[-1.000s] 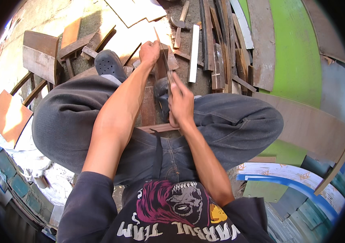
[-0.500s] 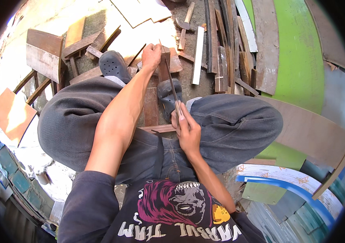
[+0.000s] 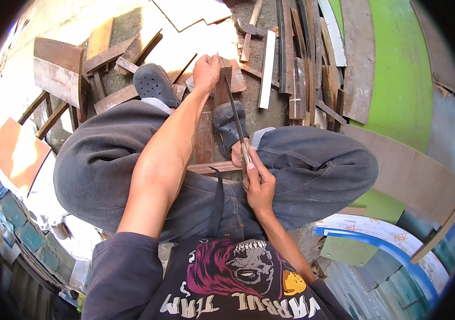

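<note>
My left hand (image 3: 206,72) is closed at the far end of a brown wooden board (image 3: 222,92), beside my right clog. My right hand (image 3: 259,184) is wrapped round the wooden handle of what looks like a handsaw (image 3: 235,113). Its long dark blade appears almost edge-on, so I cannot make out teeth. The blade slants away from me and meets the board close to my left hand. Between my legs lies a reddish-brown wooden strip (image 3: 214,168), with another flat brown piece (image 3: 204,136) beyond it.
A hammer (image 3: 250,26) lies beyond the board, near a white strip (image 3: 267,69). Several long planks (image 3: 301,64) and a green panel (image 3: 398,69) are at the right. Wooden offcuts (image 3: 111,56) are piled at the left. My dark clogs (image 3: 155,84) rest on the ground.
My right hand has drawn back toward me with the handsaw. The left hand keeps its place on the board. The whole view has shifted slightly.
</note>
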Available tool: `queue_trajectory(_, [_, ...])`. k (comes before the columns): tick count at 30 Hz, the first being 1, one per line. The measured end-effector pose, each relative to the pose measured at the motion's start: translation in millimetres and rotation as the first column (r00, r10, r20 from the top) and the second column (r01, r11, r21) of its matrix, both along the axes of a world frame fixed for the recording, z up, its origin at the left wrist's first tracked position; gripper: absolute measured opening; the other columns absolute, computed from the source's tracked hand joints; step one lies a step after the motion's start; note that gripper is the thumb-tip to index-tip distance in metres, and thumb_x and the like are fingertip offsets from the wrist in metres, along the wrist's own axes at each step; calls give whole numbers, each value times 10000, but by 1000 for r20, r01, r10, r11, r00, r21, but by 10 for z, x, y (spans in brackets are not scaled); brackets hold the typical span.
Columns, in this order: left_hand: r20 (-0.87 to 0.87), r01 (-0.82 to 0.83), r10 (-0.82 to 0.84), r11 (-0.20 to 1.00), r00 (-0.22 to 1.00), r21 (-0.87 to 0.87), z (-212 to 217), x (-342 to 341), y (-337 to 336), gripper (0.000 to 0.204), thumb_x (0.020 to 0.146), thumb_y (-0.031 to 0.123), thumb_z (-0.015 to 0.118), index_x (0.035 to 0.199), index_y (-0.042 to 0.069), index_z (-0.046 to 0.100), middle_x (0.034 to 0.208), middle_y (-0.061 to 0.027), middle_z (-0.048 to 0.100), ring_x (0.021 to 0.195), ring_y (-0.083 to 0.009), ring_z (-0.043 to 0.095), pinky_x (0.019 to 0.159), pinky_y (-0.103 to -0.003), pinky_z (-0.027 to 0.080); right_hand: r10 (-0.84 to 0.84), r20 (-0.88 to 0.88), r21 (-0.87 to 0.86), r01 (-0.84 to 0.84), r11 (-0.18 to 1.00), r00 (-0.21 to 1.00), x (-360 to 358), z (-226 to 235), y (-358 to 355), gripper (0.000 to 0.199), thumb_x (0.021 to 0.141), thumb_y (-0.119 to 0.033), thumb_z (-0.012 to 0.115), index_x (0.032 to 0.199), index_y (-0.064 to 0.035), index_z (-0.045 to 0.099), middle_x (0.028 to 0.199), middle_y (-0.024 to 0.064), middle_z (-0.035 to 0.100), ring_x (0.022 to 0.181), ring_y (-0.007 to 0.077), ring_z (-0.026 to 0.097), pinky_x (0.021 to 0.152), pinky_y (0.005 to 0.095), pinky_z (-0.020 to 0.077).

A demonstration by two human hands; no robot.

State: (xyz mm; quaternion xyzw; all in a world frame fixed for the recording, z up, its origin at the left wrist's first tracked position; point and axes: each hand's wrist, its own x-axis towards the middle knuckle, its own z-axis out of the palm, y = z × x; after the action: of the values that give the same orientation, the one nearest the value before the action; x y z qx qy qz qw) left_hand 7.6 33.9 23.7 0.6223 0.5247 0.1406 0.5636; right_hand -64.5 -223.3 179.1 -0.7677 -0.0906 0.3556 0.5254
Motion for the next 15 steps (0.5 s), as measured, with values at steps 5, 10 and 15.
queue_trajectory(5, [62,47,-48,999,997,16,74,66,-95,429,883,361,574,715,-32,541,678,-208,591,660,-293,565,706,-460,465,-128,-20,10,128,992,992,776,-555,1171,443,1024,-184,533,1448,-58,516,600,-68,435,496,45,374,453,231,319])
queue_trajectory(10, [-1,7,-7,1000,1000,-13,-63,7,56,426,886,359,581,714,-29,540,686,-213,604,669,-306,593,700,-461,466,-52,-43,-23,51,998,998,128,-207,220,416,1016,-143,537,1425,-68,550,878,34,653,600,66,460,552,269,422])
queue_trajectory(15, [24,23,-23,1000,999,-17,-14,15,-16,420,890,356,579,728,-30,552,698,-215,615,671,-322,595,706,-458,471,-70,53,20,69,997,996,224,-481,394,413,1019,-149,543,1419,-46,550,995,41,672,637,58,463,580,253,430])
